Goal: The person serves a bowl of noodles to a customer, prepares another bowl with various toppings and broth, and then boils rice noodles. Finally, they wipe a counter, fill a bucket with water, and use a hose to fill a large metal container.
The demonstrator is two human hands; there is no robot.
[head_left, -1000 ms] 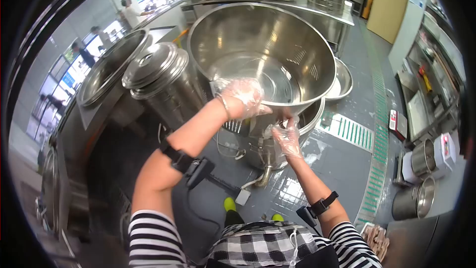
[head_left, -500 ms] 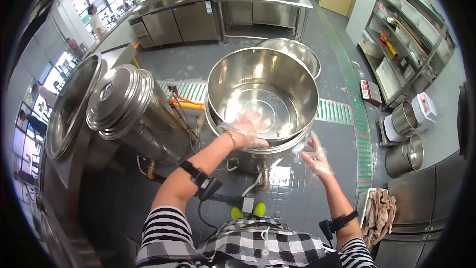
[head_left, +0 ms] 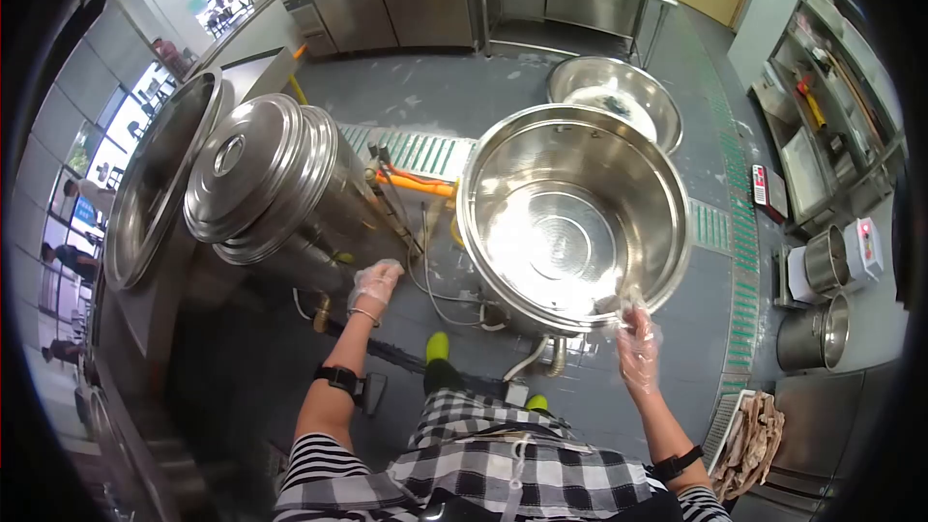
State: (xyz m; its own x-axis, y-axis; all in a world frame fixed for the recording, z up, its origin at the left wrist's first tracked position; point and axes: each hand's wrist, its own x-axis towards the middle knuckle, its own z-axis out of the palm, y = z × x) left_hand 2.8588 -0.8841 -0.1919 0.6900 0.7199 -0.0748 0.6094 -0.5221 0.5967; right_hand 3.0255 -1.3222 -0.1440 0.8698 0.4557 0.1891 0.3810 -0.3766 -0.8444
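left hand (head_left: 375, 282), right hand (head_left: 638, 338): clear plastic gloves | wrists: black straps (head_left: 338, 379) | sleeves (head_left: 314, 469): black-white stripes | apron (head_left: 503, 456): checked | shoes (head_left: 438, 346): lime

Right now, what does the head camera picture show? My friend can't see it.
Seen from above, a person's gloved right hand touches the near rim of a big empty steel basin. Their gloved left hand hangs free beside a lidded steel pot.
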